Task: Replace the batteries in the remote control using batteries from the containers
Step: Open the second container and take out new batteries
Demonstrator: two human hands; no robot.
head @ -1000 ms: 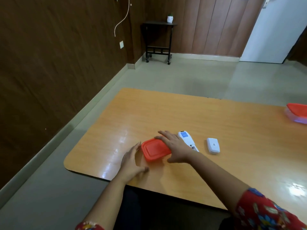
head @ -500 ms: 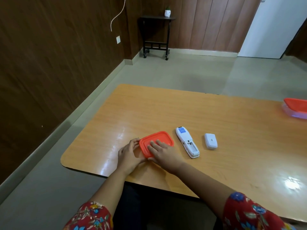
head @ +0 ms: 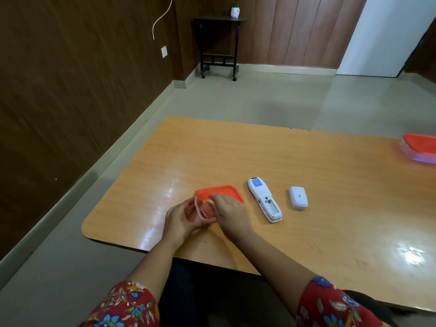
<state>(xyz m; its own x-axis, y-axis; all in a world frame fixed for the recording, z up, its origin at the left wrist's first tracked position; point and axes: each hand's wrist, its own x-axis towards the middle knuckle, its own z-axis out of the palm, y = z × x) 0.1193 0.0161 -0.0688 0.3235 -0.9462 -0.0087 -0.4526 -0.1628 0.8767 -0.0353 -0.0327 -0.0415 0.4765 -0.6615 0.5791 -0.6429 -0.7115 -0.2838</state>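
Note:
A small clear container [head: 200, 210] with an orange lid [head: 224, 192] sits near the table's front left. My left hand [head: 181, 218] grips the clear base at its near corner. My right hand [head: 230, 212] holds the lid's near edge, which is lifted off the base on that side. What lies inside is hidden. To the right, the white remote control [head: 263, 199] lies face down with its battery bay open and empty. Its white battery cover [head: 298, 197] lies beside it, apart.
A second orange-lidded clear container [head: 420, 148] stands at the table's far right edge. The wooden table [head: 306, 244] has a rounded front-left corner. A dark side table [head: 218, 43] with a small pot stands against the far wall.
My right hand slid from the lid's top to its near edge and raised it. My left hand came in from the table to grip the base. The view tilted down.

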